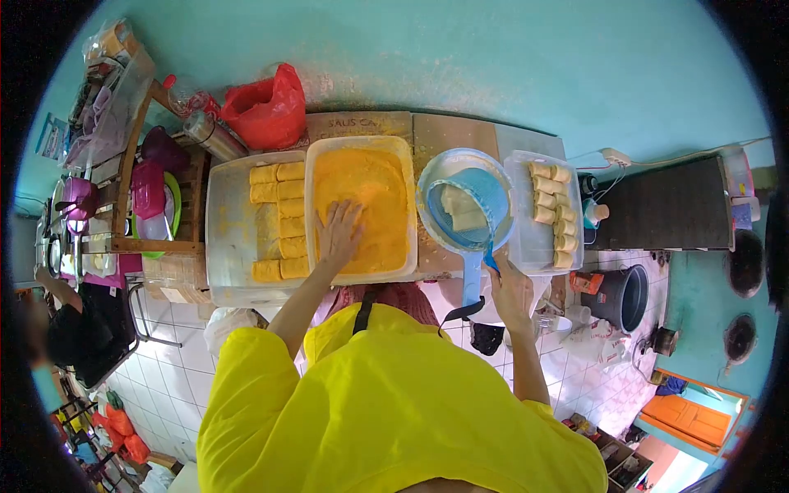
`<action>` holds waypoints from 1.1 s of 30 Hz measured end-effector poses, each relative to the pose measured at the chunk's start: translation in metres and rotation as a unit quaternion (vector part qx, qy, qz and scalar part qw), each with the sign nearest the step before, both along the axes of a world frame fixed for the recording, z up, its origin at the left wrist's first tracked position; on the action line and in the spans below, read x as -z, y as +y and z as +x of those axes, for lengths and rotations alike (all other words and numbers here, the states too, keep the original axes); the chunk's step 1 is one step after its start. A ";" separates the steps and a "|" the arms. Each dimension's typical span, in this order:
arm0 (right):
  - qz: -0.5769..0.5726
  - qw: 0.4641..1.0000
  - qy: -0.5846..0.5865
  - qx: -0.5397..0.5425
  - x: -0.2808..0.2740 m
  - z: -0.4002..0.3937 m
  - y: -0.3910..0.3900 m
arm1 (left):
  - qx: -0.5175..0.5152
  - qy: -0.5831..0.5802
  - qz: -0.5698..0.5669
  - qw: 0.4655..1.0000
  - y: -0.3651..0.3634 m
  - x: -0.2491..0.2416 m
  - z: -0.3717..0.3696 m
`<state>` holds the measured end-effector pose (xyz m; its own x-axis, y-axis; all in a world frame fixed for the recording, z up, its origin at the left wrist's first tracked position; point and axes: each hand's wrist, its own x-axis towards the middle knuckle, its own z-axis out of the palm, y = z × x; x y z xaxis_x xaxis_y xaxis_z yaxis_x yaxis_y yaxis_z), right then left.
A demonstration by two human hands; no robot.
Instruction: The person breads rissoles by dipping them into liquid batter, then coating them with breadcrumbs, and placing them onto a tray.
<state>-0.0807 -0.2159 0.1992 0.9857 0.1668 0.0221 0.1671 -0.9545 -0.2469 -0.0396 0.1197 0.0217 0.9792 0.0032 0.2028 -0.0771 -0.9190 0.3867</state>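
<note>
My left hand [339, 236] lies palm down, fingers stretched out, on the orange breadcrumbs [374, 193] in a clear plastic tub [412, 177]. Closed around the blue handle of a round blue strainer-like scoop [486, 191] is my right hand [511, 289]. The scoop holds pale rolls [462, 209] and sits inside a wider pale basin [425, 182]. A light blue handle [472, 283] sticks out below the basin towards me. Crumb-coated rolls [292, 208] fill part of a tray [226, 222] left of the tub. Several uncoated rolls [545, 200] stand in rows in another tray [526, 261] on the right.
A red plastic bag [267, 107] stands at the back left, beside a wooden rack [164, 245] with dishes. Flattened cardboard [359, 125] covers the table. A dark bucket [629, 300] is on the floor at right. Another person [78, 324] is at the far left.
</note>
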 end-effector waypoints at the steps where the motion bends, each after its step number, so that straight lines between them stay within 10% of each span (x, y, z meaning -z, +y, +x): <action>1: -0.001 1.000 0.002 0.001 0.000 -0.001 0.000 | 0.008 0.001 -0.036 0.999 0.002 0.000 0.004; 20: 0.004 0.996 -0.069 -0.050 -0.007 0.017 0.023 | 0.018 0.166 0.067 0.984 -0.034 -0.017 0.085; 27: -0.011 0.977 -0.131 -0.166 0.026 0.043 0.073 | 0.000 0.098 -0.016 0.995 -0.017 0.041 0.039; 33: -0.056 0.965 -0.146 -0.211 0.058 0.043 0.091 | -0.122 0.223 -0.040 0.966 -0.014 -0.013 -0.017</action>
<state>-0.0379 -0.1252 0.1414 0.7844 0.5689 0.2471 0.5930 -0.8046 -0.0300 -0.0562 0.1057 0.0349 0.9369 0.2437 -0.2506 0.3297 -0.8544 0.4016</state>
